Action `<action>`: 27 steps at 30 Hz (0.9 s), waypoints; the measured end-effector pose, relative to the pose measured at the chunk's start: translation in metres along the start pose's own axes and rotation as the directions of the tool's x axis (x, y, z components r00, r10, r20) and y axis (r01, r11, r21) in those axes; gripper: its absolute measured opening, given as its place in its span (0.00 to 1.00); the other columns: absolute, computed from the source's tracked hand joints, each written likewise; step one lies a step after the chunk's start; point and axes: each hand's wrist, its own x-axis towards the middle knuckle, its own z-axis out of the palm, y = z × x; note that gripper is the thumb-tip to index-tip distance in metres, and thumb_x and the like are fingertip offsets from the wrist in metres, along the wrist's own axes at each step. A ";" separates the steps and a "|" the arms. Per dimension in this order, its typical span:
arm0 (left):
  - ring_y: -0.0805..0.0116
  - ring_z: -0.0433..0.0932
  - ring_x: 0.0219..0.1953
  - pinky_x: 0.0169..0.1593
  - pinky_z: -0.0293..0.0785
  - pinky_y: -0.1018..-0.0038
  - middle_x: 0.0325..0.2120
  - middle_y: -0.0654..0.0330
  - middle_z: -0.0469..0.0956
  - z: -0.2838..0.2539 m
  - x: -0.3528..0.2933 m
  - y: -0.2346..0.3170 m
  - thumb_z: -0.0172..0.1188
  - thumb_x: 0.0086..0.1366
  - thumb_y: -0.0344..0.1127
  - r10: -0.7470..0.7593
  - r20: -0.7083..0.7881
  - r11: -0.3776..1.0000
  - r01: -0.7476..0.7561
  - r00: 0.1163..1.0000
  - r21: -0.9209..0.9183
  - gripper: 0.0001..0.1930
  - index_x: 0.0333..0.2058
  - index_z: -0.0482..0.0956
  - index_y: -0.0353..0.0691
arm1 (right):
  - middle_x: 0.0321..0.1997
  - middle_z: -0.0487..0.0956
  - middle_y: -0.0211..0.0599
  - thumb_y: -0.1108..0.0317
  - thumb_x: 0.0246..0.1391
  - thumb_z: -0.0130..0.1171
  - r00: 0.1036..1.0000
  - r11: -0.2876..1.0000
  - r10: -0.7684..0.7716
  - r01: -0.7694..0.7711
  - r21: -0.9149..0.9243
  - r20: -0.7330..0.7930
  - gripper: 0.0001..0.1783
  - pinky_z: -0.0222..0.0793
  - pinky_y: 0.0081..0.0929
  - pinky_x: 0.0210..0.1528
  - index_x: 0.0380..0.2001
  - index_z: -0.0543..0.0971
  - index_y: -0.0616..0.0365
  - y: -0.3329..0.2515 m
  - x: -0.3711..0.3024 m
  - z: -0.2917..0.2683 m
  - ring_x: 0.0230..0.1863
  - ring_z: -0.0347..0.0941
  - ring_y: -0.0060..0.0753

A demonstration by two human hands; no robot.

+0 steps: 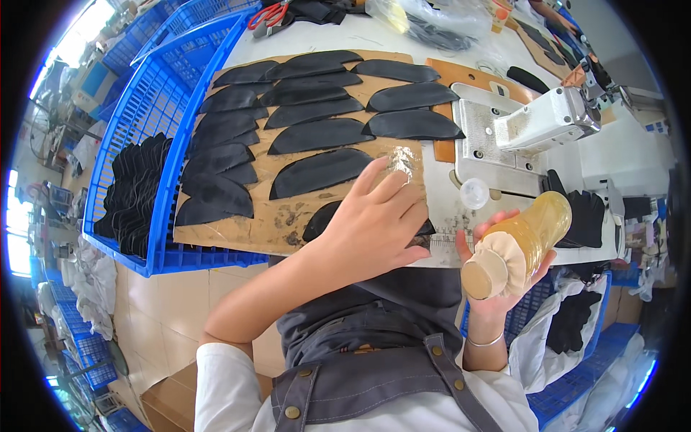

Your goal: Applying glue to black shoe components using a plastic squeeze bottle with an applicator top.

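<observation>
Could drip yellowish contents (553,210) onto the black curved pieces (320,135) by tipping the bottle (529,229) further, or push 1 askew by dragging the left hand (378,227). With that left hand, partly open and gripping nothing visible, spreads fingers above a glossy patch (403,160) on the cardboard (273,225), perhaps touching; with the right hand (506,299), cradles the bottle beside the table's (443,201) front edge

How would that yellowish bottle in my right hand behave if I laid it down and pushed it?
The bottle would likely roll, given its rounded sides. Its shiny surface may feel slippery; the crinkled beige wrapping probably less so.
</observation>
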 end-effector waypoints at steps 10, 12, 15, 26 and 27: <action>0.62 0.66 0.41 0.49 0.61 0.68 0.33 0.58 0.68 0.011 0.028 -0.009 0.68 0.39 0.49 0.122 0.119 0.990 -0.112 0.985 -0.089 0.23 0.27 0.71 0.38 | 0.58 0.66 0.39 0.36 0.49 0.51 0.999 0.998 0.021 -0.022 0.052 0.030 0.39 0.44 0.57 0.64 0.56 0.62 0.52 0.001 0.000 0.000 0.57 0.63 0.47; 0.62 0.66 0.42 0.49 0.61 0.68 0.33 0.58 0.68 0.012 0.028 -0.009 0.69 0.39 0.49 0.102 0.152 0.993 -0.092 0.983 -0.071 0.23 0.27 0.72 0.37 | 0.57 0.66 0.39 0.36 0.49 0.51 1.000 0.999 0.019 -0.020 0.041 0.021 0.39 0.44 0.56 0.64 0.56 0.62 0.52 0.000 0.000 -0.001 0.57 0.63 0.47; 0.62 0.66 0.42 0.49 0.61 0.68 0.33 0.58 0.68 0.016 0.029 -0.009 0.68 0.39 0.44 0.060 0.132 0.998 -0.056 0.989 -0.037 0.21 0.27 0.72 0.37 | 0.56 0.67 0.38 0.36 0.49 0.51 1.000 0.999 0.022 -0.022 0.044 0.008 0.39 0.43 0.56 0.65 0.56 0.62 0.51 0.001 0.000 -0.001 0.57 0.63 0.47; 0.60 0.67 0.42 0.51 0.61 0.67 0.34 0.58 0.69 0.024 0.027 -0.006 0.63 0.39 0.31 0.114 0.061 0.983 -0.103 0.992 -0.152 0.11 0.23 0.70 0.39 | 0.56 0.68 0.37 0.36 0.48 0.51 0.999 0.999 0.037 -0.037 0.031 -0.002 0.38 0.42 0.53 0.65 0.55 0.63 0.51 0.003 0.000 -0.001 0.57 0.63 0.44; 0.60 0.67 0.42 0.51 0.61 0.67 0.34 0.58 0.69 0.024 0.026 -0.006 0.63 0.39 0.31 0.113 0.060 0.983 -0.103 0.992 -0.152 0.11 0.23 0.70 0.39 | 0.56 0.67 0.37 0.35 0.48 0.51 0.999 0.998 0.037 -0.036 0.045 -0.012 0.38 0.41 0.54 0.65 0.55 0.63 0.51 0.003 -0.001 0.000 0.57 0.63 0.44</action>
